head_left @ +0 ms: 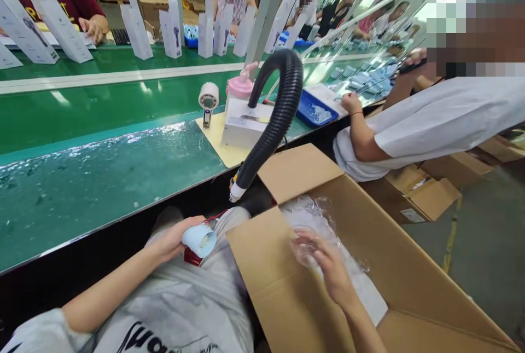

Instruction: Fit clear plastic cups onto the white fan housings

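Note:
My left hand rests on my lap and is closed around a pale blue cylindrical part with a white open end. My right hand reaches into an open cardboard box beside me. Its fingers pinch a clear plastic piece that lies among clear plastic bags. A black corrugated hose arches from the belt down to a white nozzle just above my lap.
A green conveyor belt runs in front of me. On a yellow mat stand a small white fan, a white box and a pink bottle. A co-worker in white sits to the right. More cartons lie on the floor.

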`<state>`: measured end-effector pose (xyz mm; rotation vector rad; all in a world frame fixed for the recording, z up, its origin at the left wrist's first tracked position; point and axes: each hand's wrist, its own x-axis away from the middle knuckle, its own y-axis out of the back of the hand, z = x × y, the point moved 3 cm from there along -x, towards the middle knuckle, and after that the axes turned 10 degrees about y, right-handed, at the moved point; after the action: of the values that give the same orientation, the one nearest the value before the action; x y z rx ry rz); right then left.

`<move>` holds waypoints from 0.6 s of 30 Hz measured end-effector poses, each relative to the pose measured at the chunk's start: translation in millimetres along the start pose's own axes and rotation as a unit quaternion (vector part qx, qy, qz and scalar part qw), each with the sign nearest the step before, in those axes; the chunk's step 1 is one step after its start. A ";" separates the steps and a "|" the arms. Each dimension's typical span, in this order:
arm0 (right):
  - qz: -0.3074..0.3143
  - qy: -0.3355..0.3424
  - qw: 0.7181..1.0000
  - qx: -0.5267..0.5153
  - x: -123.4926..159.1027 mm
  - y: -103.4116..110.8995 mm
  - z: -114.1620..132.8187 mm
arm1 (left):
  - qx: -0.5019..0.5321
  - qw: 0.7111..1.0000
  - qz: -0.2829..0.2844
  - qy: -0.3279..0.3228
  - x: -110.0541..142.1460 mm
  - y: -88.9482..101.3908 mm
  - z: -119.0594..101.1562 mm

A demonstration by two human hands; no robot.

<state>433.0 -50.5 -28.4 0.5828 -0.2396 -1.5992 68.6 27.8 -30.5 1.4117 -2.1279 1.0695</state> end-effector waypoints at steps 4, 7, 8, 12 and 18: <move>0.157 0.231 0.944 0.176 6.3 -84.3 85.6 | -0.130 0.990 0.062 0.003 -4.8 -16.1 -3.9; 0.138 0.270 0.908 0.288 -5.6 -118.7 106.6 | -0.214 0.973 0.092 -0.007 5.1 -20.2 -12.3; 0.130 0.264 0.907 0.300 -10.4 -124.2 107.2 | -0.258 0.962 0.089 -0.031 10.2 -20.6 -15.9; 0.198 0.215 0.934 0.204 -23.4 -134.9 97.9 | -0.483 0.856 0.035 -0.181 29.6 -20.9 -22.8; 0.203 0.072 0.974 -0.068 -27.1 -137.6 99.9 | -0.449 0.852 -0.010 -0.268 28.8 -6.7 -11.5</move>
<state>264.3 -25.5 -4.5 0.5030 -0.1297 -1.1621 61.1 17.5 -1.5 1.2771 -2.4206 -0.4289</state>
